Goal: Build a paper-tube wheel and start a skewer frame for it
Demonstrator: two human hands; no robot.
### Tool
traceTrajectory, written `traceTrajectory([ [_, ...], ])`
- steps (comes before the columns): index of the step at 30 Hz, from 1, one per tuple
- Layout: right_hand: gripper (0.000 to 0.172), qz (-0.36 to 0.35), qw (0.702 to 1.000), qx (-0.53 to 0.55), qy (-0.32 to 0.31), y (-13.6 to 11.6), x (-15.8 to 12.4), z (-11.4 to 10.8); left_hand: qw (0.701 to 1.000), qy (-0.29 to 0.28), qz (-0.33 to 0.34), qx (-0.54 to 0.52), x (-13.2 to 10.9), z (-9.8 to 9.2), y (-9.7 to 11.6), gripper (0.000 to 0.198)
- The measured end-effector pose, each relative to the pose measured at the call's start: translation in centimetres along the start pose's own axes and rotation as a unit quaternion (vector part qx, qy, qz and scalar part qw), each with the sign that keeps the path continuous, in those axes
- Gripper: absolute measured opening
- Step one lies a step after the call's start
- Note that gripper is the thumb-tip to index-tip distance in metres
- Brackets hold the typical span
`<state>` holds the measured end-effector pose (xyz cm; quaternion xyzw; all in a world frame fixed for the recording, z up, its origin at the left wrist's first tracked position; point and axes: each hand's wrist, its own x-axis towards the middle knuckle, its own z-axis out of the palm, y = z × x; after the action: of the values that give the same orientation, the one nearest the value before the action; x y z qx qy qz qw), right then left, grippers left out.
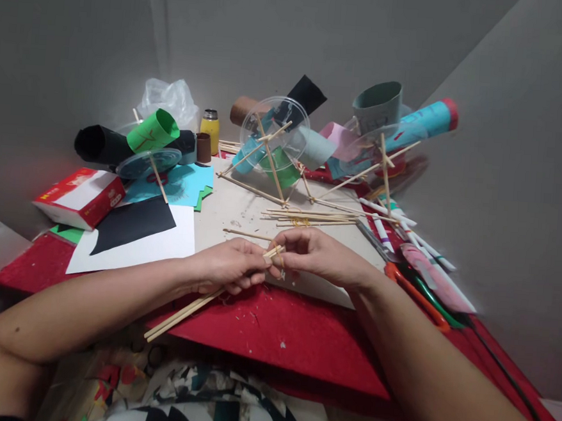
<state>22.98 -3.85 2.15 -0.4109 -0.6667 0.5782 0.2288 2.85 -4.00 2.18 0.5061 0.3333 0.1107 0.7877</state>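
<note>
My left hand (231,265) is closed around a few thin wooden sticks (184,314), which slant from lower left up to the fingertips. At their upper end, my right hand (314,254) pinches a thin yellowish rubber band (277,249) looped about the stick tips. Another wooden stick (245,234) points left from behind the fingers; whether it is held or lies on the board cannot be made out. Just beyond the hands lies a bundle of sticks (319,217) with yellow bands on it.
Stick frames (272,165) with clear plastic discs and paper tubes stand at the back. A red box (82,196), black paper (138,226) and a yellow bottle (210,130) are leftward. Orange-handled scissors (414,297) and markers (432,253) lie right on the red table (273,328).
</note>
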Motion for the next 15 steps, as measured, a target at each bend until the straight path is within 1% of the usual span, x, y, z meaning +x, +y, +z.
traceTrajectory([
  [6,0.025,0.01,1.0,-0.015,-0.016,0.2,0.15,0.29,1.0,0.003,-0.018,0.007,0.0,0.29,0.24,0.014],
  [12,0.024,-0.005,0.999,-0.036,-0.031,-0.18,-0.08,0.21,1.0,0.007,0.012,0.005,-0.15,0.27,-0.03,0.035],
  [15,0.026,-0.014,0.998,-0.05,-0.038,-0.64,-0.51,0.1,1.0,0.003,0.018,0.005,-0.28,0.17,-0.15,0.036],
])
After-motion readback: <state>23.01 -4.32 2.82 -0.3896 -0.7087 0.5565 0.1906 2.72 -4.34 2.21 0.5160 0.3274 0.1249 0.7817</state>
